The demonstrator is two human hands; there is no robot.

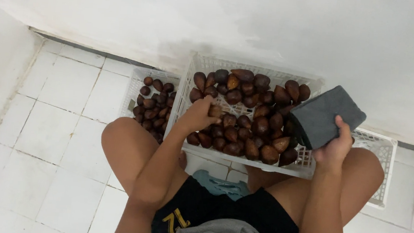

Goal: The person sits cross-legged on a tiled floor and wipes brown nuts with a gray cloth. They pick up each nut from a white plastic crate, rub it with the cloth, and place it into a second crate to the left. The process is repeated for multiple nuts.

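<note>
While the person squats over the crates, the left hand [198, 114] is curled down into the middle white crate [251, 69], fingers closed around one brown scaly fruit [216, 111] at about nine o'clock in the heap. The right hand [333, 147] grips a folded dark grey cloth [326, 116], thumb over its lower edge, held above the crate's rim at three o'clock. A second crate [137, 83] of the same fruit sits just beside at nine o'clock, and a third crate [380, 161] lies at four o'clock. White floor tiles [51, 133] run up to a white wall [275, 22] at twelve o'clock.
</note>
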